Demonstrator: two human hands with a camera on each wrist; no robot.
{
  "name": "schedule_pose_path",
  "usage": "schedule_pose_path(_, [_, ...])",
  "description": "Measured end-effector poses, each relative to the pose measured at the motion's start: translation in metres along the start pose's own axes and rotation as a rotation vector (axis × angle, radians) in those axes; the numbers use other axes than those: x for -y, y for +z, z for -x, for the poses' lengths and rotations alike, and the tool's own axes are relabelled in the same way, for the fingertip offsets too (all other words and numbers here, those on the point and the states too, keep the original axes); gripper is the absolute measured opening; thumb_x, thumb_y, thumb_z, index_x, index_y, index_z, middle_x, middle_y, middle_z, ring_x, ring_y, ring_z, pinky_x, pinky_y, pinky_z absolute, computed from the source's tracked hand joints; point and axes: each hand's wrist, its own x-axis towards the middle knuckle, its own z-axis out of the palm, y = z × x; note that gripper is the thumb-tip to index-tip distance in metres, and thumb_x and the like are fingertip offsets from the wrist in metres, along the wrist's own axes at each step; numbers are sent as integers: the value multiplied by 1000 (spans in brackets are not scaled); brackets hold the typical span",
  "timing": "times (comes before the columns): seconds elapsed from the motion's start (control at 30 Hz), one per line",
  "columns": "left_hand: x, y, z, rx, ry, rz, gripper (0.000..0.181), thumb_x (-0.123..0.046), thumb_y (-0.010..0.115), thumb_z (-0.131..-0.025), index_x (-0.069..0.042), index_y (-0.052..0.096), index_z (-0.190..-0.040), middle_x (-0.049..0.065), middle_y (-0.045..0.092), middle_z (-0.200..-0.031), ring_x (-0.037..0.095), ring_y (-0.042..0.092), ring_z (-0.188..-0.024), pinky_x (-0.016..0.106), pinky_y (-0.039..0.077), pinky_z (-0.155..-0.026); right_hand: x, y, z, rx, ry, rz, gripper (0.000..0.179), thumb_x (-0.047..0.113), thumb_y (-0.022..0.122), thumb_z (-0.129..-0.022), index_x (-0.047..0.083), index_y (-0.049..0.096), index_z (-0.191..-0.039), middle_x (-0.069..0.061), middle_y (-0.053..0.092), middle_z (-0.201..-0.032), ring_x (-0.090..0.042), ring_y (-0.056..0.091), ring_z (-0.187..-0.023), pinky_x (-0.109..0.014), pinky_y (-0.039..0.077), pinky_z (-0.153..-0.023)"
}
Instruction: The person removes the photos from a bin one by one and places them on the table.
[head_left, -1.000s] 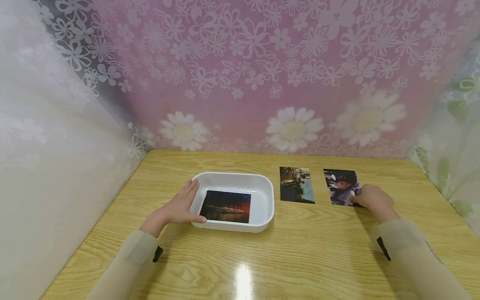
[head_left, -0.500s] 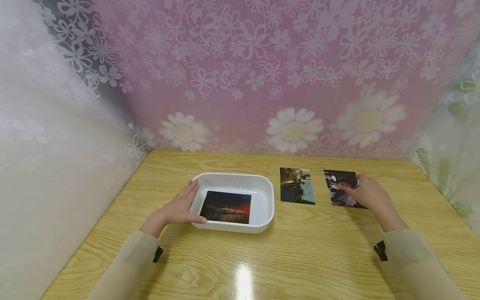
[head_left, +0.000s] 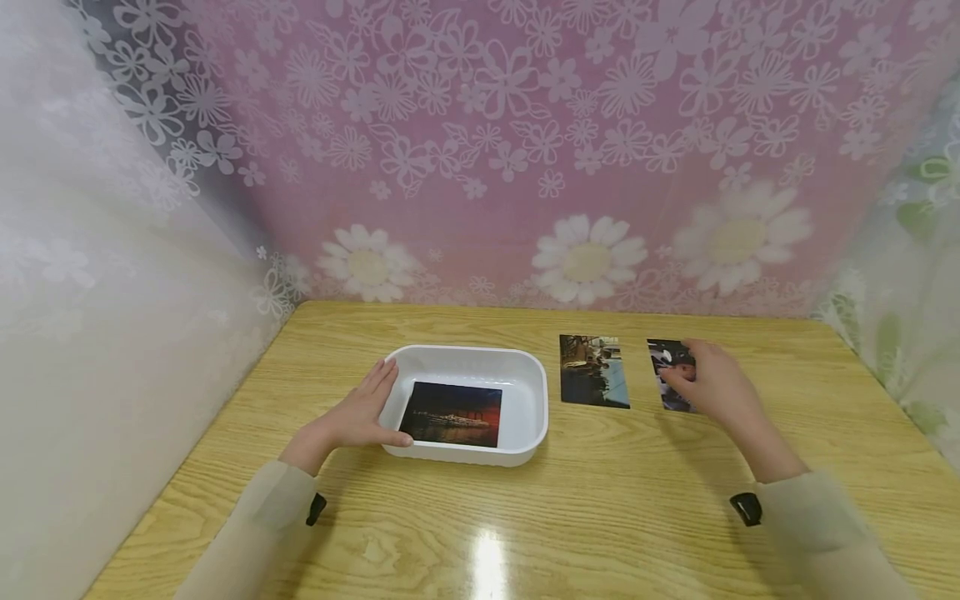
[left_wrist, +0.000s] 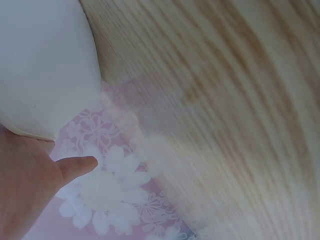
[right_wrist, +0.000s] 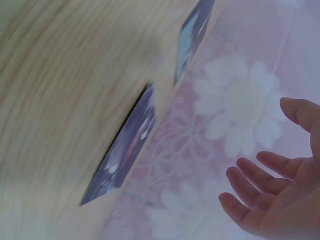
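Observation:
My left hand [head_left: 358, 415] rests against the left end of a white rectangular tray [head_left: 465, 455], fingers stretched along its side and thumb at the near rim. Inside the tray lies a dark photo [head_left: 452, 414] of a lit ship with a red glow. My right hand [head_left: 716, 385] is over the rightmost photo [head_left: 670, 354], covering its right part in the head view. In the right wrist view, that photo [right_wrist: 125, 150] lies on the table and the right hand [right_wrist: 277, 192] is apart from it, fingers loose and holding nothing.
Between the tray and the right hand lies another photo [head_left: 594, 372], with a blue area at its lower right. The wood-grain table [head_left: 585, 517] ends at a pink flowered curtain [head_left: 480, 192] behind. White flowered cloth [head_left: 135, 333] bounds the left side.
My right hand has moved left from the rightmost photo's right edge to over its middle, its fingers spreading from a curled pose. The left hand, tray and photos stay put.

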Motion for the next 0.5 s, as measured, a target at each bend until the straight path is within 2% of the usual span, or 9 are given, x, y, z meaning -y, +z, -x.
schedule_pose_path(0.07, [0, 0, 0, -3, 0, 2, 113, -60, 62, -70, 8, 3, -139, 18, -4, -146, 32, -8, -131, 54, 13, -100, 7, 2, 0, -7, -29, 3, 74, 41, 53, -86, -15, 30, -129, -35, 42, -112, -39, 50, -85, -53, 40, -70])
schedule_pose_path(0.17, [0, 0, 1, -6, 0, 4, 113, -60, 62, -69, 7, 3, -139, 17, -4, -146, 32, -8, -131, 53, 12, -100, 19, 6, 0, -15, -68, 8, 74, 44, 52, -86, -13, 32, -130, -35, 37, -121, -46, 42, -101, -58, 35, -79])
schedule_pose_path(0.3, [0, 1, 0, -3, 1, 5, 113, -60, 61, -70, 7, 3, -139, 17, -5, -146, 31, -9, -131, 53, 11, -101, 35, 12, -1, -18, -92, 7, 75, 47, 52, -85, -8, 33, -131, -32, 35, -126, -48, 32, -111, -60, 32, -81])
schedule_pose_path(0.5, [1, 1, 0, 0, 2, 6, 113, -61, 61, -69, 6, 2, -139, 16, -5, -146, 31, -9, -131, 52, 11, -101, 58, 22, -3, -19, -141, 12, 76, 52, 51, -83, -4, 36, -131, -28, 38, -126, -44, 37, -111, -57, 35, -82])
